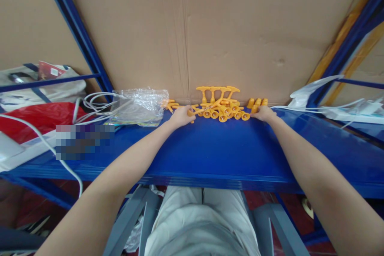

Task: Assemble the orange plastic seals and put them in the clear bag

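Note:
At the back of the blue table lies a cluster of yellow plastic cups (222, 118), several with open mouths facing me and small metal bits inside. Behind them, yellow T-shaped handles (212, 89) lean on the cardboard. My left hand (181, 116) is closed around a yellow plastic piece (190, 113) at the cluster's left end; its exact shape is partly hidden by my fingers. On the right, my right hand (265, 113) pinches a small yellow cap (255, 109), in front of a short row of similar yellow caps (257, 102).
A clear plastic bag (139, 106) and white cables (97, 102) lie left of my left hand, with more yellow pieces (171, 106) beside the bag. A cardboard sheet (234, 28) backs the blue table (207, 152). A white power strip (363, 114) stands far right.

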Demonstrator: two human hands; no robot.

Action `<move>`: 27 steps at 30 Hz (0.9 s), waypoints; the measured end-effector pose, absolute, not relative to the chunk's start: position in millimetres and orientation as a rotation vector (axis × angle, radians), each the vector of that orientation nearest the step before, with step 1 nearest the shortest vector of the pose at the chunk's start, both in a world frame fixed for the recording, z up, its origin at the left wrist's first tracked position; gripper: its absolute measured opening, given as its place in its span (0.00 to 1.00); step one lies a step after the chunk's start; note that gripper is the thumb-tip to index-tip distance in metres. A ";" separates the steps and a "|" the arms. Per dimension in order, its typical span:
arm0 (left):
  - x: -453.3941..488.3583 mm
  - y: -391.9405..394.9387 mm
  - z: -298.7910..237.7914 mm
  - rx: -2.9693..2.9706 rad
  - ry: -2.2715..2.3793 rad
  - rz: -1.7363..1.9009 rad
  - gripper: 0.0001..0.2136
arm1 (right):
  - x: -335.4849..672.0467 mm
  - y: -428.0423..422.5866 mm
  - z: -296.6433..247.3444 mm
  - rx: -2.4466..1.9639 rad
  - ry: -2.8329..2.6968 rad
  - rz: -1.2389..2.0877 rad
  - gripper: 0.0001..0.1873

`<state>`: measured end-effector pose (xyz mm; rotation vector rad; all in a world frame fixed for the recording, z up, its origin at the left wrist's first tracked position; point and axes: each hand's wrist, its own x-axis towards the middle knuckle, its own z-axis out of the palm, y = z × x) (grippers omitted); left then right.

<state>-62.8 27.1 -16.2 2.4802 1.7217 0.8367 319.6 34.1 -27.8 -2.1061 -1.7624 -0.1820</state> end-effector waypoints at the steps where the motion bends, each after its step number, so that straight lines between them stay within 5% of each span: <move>1: -62.5 26.1 -15.7 2.507 1.730 0.836 0.15 | 312.8 29.8 -22.8 -2.203 -1.729 -0.152 0.21; 14: -53.6 8.1 -7.1 2.684 1.656 0.782 0.18 | 233.8 -5.1 19.5 -1.587 -2.279 -0.449 0.18; 27: -51.4 3.2 -5.6 2.723 1.662 0.682 0.17 | 218.4 -7.3 17.4 -1.599 -2.322 -0.367 0.19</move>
